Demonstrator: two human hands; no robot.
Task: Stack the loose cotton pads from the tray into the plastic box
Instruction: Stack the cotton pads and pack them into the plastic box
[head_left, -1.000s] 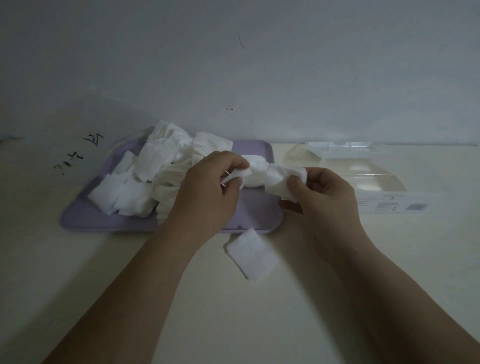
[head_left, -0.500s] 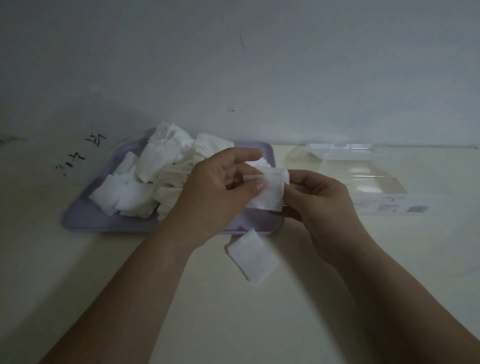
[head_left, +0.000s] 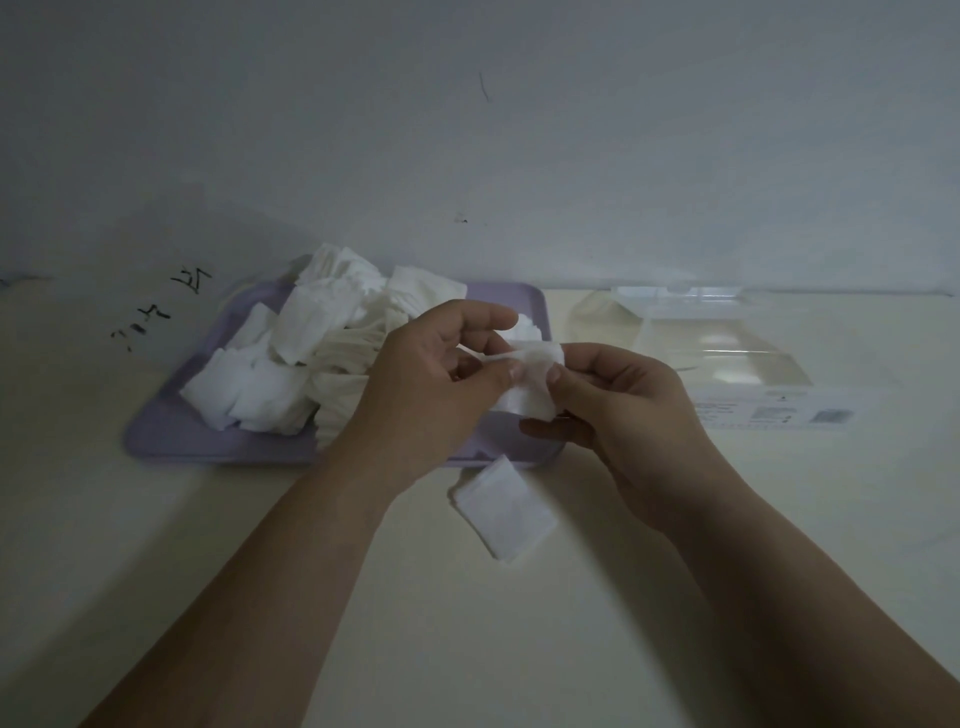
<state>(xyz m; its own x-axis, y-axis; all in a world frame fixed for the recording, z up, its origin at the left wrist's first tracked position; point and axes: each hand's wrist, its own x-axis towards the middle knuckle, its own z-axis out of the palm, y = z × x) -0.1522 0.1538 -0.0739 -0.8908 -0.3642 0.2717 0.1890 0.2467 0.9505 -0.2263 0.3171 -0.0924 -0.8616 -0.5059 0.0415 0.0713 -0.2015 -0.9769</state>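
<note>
A pale grey wall (head_left: 571, 156) fills the upper half of the dim room, with black scrawled marks (head_left: 161, 312) at ten o'clock, and meets a cream tabletop (head_left: 675, 597) below. At nine o'clock of the hands a lilac tray (head_left: 171, 436) lies against the wall, its left and middle heaped with loose cotton pads (head_left: 291, 364). Over the tray's near right corner the left hand (head_left: 436, 395) has its grip closed on the held pad (head_left: 530, 387), thumb and fingers pinching its left edge. The right hand (head_left: 634, 415), at three o'clock of it, grips the right edge with the thumb on top. At six o'clock of that pad a stray pad (head_left: 501, 506) lies flat on the tabletop, just in front of the tray. At two o'clock the clear plastic box (head_left: 727, 364) stands near the wall; what it holds cannot be told. A second ago the hands held a crumpled bunch between them; half a second ago it was already one flat pad, and both hands have barely shifted since, while the stray pad has stayed put
</note>
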